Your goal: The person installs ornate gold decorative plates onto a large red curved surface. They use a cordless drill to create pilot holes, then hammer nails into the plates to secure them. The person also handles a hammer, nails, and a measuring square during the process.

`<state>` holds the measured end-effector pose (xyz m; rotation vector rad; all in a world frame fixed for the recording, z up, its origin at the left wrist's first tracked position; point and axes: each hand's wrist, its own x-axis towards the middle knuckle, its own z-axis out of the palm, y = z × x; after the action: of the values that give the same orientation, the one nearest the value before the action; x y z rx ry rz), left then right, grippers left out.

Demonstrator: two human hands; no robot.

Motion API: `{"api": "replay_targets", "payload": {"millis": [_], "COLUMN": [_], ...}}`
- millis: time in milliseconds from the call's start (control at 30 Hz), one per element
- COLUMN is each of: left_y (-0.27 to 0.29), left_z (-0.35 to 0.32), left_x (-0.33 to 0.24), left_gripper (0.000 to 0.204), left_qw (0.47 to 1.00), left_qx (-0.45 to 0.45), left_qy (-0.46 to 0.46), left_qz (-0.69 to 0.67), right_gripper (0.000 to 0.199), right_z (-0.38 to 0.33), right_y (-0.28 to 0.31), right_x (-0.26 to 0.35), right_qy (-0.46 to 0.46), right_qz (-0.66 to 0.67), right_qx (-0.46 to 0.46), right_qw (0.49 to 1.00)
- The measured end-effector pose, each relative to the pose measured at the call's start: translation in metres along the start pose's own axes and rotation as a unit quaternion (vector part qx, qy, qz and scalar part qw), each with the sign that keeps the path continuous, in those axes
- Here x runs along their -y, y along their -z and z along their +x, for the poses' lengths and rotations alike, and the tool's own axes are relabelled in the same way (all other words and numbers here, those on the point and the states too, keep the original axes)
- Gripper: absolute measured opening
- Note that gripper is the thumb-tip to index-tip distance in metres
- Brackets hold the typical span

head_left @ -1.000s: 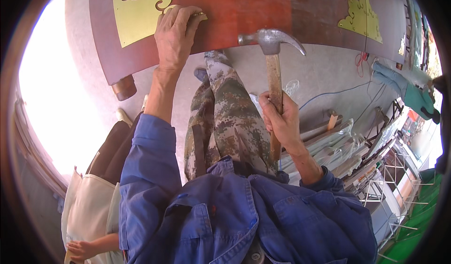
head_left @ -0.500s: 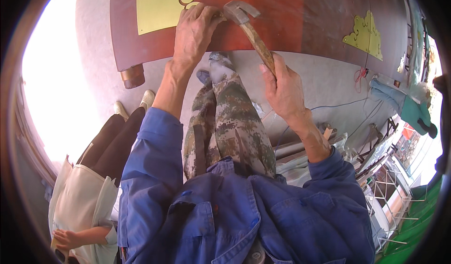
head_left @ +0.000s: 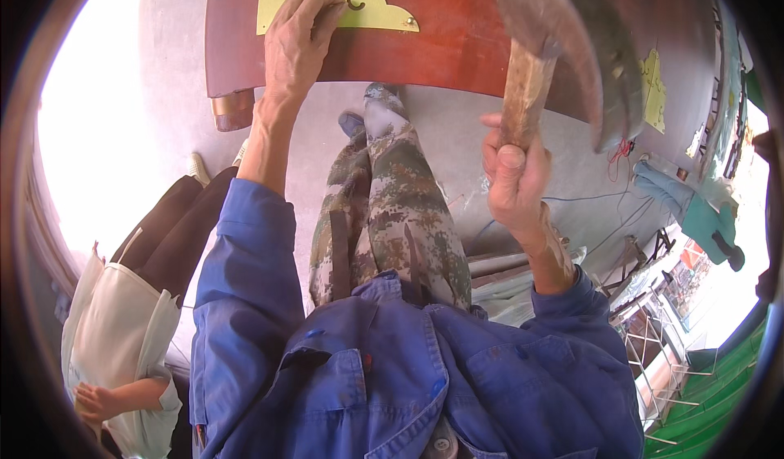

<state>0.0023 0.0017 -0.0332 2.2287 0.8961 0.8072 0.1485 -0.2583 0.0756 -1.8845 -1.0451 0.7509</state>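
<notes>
Left hand (head_left: 292,46) at 11 o'clock, fingers bent over plate (head_left: 382,15), hold unclear; right hand (head_left: 518,177) at 2 grips hammer (head_left: 529,83): best strike square, clear of left.

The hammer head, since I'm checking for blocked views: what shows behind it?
Around the hammer head shows the reddish-brown wooden surface, with part of a gold-coloured plate to its right. Whatever lies directly behind the head is covered.

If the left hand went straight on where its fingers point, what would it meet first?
Likely the yellow metal plate; the left hand seems at or just above it, though depth is unclear.
</notes>
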Motion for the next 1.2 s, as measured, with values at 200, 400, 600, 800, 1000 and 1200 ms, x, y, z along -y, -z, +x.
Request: {"api": "replay_targets", "payload": {"millis": [200, 400, 600, 800, 1000, 1200], "left_y": [0.003, 0.008, 0.010, 0.011, 0.012, 0.018], "left_z": [0.002, 0.002, -0.003, -0.001, 0.003, 0.001], "left_x": [0.006, 0.006, 0.011, 0.009, 0.007, 0.006], "left_gripper": [0.010, 0.011, 0.010, 0.010, 0.010, 0.010], "left_qw": [1.000, 1.000, 1.000, 0.999, 0.999, 1.000], "left_qx": [-0.019, -0.017, -0.024, -0.027, -0.028, -0.016], "left_qy": [-0.025, -0.016, -0.012, -0.017, -0.028, 0.007], "left_qz": [0.001, -0.014, 0.007, -0.004, -0.001, -0.012], "right_gripper": [0.031, 0.029, 0.027, 0.035, 0.041, 0.037], "right_z": [0.019, -0.008, 0.028, 0.023, 0.014, 0.019], "right_y": [-0.003, -0.006, -0.004, -0.010, -0.014, -0.007], "right_x": [-0.006, -0.028, 0.018, -0.010, -0.009, -0.001], "right_qy": [-0.099, -0.049, -0.082, -0.089, 0.035, -0.073], "right_qz": [-0.111, -0.101, -0.027, -0.153, -0.074, -0.105], "right_qx": [0.057, 0.047, -0.012, 0.047, -0.016, 0.028], "right_qw": [0.987, 0.993, 0.996, 0.983, 0.996, 0.991]}}
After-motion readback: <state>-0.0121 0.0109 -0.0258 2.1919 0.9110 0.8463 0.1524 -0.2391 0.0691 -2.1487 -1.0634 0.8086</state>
